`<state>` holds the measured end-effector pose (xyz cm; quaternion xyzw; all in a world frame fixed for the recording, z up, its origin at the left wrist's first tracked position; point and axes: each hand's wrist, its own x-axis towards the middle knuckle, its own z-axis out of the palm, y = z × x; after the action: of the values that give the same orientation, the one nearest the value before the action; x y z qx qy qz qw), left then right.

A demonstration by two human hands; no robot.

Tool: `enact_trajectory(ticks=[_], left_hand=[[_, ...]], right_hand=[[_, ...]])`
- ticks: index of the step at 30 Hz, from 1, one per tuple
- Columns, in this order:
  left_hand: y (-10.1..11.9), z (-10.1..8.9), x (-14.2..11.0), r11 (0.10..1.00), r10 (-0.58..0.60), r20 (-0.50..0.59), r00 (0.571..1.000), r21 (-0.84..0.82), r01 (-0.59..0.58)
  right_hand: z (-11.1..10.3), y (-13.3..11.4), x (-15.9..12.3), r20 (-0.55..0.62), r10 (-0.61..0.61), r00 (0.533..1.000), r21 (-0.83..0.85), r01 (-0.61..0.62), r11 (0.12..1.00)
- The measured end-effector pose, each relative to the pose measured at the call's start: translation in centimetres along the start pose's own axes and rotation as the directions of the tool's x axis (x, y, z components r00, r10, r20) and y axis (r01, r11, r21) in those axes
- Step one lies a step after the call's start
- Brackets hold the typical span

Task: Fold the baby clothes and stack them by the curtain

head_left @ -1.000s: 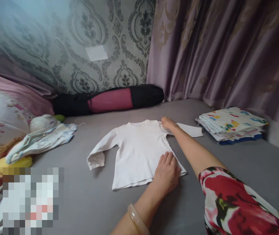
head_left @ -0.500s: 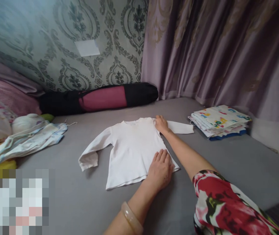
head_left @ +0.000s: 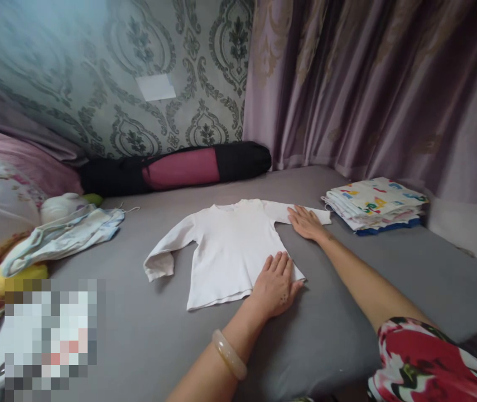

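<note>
A small white long-sleeved shirt lies spread on a grey bed sheet, its neckline toward the far wall. Its left-side sleeve bends down toward me, while the right-side sleeve stretches straight out. My left hand, with a pale bangle on its wrist, rests flat on the lower right hem, fingers extended. Flat on the right-side sleeve, between shoulder and cuff, lies my right hand, its fingers stretched out. Neither hand grips the cloth.
A folded stack of printed clothes sits just beyond the right cuff. Crumpled light baby clothing lies at left, by a yellow cushion. A black and pink long bag lies along the wall. A pixelated patch covers the lower left.
My right hand has slid from the shirt's shoulder outward along the right-side sleeve, its fingers flattening. My left hand has stayed on the hem. The view has shifted slightly.
</note>
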<state>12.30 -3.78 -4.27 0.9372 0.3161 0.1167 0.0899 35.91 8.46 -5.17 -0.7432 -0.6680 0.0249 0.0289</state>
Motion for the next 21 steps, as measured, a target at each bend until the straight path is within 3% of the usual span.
enact_trajectory(ticks=[4, 8, 11, 13, 16, 18, 21], left_hand=[[0.5, -0.2, -0.3, 1.0, 0.007, 0.003, 1.0, -0.009, -0.007], [1.1, -0.2, -0.5, 0.998, 0.019, -0.029, 0.999, -0.063, -0.02], [1.3, -1.0, -0.3, 0.989, -0.014, -0.088, 0.996, -0.146, 0.001], [0.8, -1.8, -0.1, 0.969, -0.161, -0.152, 0.975, -0.211, 0.127], [-0.9, -2.7, -0.1, 0.91, -0.404, -0.293, 0.867, -0.226, 0.348], [-2.2, -2.6, -0.4, 0.883, -0.468, -0.363, 0.806, -0.164, 0.439], [-3.1, -1.3, -1.1, 0.861, -0.497, -0.294, 0.816, -0.048, 0.507]], right_hand=[[-0.9, 1.4, -0.4, -0.007, 0.072, 0.997, -0.03, -0.072, 0.997], [-1.9, -0.2, -0.1, 0.01, 0.131, 0.991, -0.02, -0.13, 0.991], [-2.2, -3.9, 0.1, -0.03, 0.085, 0.996, 0.005, -0.085, 0.996], [-2.1, -7.2, 0.3, -0.022, 0.011, 1.0, 0.059, -0.01, 0.998], [-1.6, -12.3, 0.6, 0.032, -0.129, 0.991, 0.131, 0.124, 0.984], [-1.1, -15.0, 1.0, 0.075, -0.176, 0.982, 0.168, 0.161, 0.973], [-0.2, -17.1, 1.8, 0.125, -0.166, 0.978, 0.193, 0.14, 0.971]])
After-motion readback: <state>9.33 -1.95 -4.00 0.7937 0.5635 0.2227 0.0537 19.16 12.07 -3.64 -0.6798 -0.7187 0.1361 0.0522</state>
